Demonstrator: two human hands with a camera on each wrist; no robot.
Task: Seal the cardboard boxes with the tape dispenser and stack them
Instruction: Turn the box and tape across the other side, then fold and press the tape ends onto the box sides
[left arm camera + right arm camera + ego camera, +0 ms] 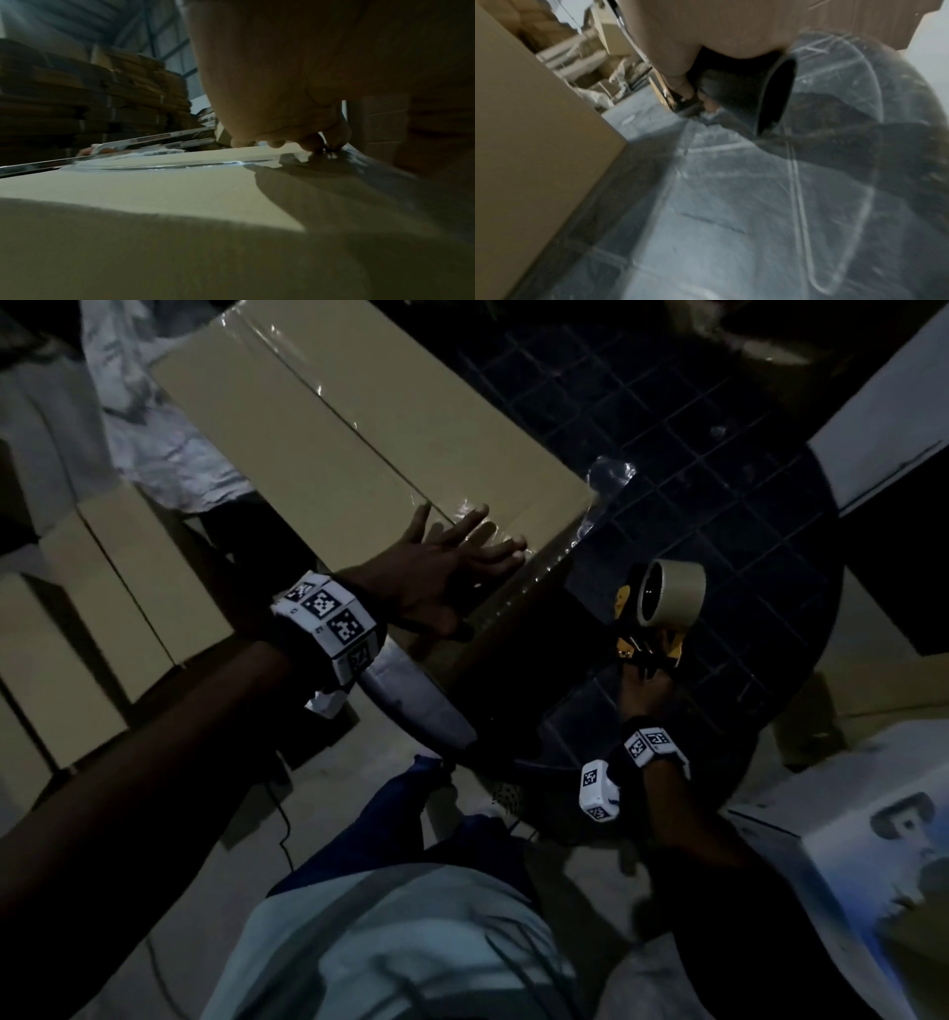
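A long tan cardboard box (349, 428) lies on a dark round table (719, 469), with clear tape along its centre seam (180, 166). My left hand (462, 546) lies flat on the box's near end, straight fingers pressing the tape down at the corner. In the left wrist view the fingertips (316, 146) touch the shiny tape. My right hand (642, 680) grips the black handle (744, 89) of a yellow tape dispenser (652, 618), held off the box to its right above the table. A beige tape roll (667, 598) sits on the dispenser.
Several closed cardboard boxes (102, 608) stand at the left on the floor. Flattened cartons (90, 97) are stacked high behind. White wrapped bundles (154, 418) lie behind the box, a printed white box (873, 839) at lower right. A cable (282, 824) runs across the floor.
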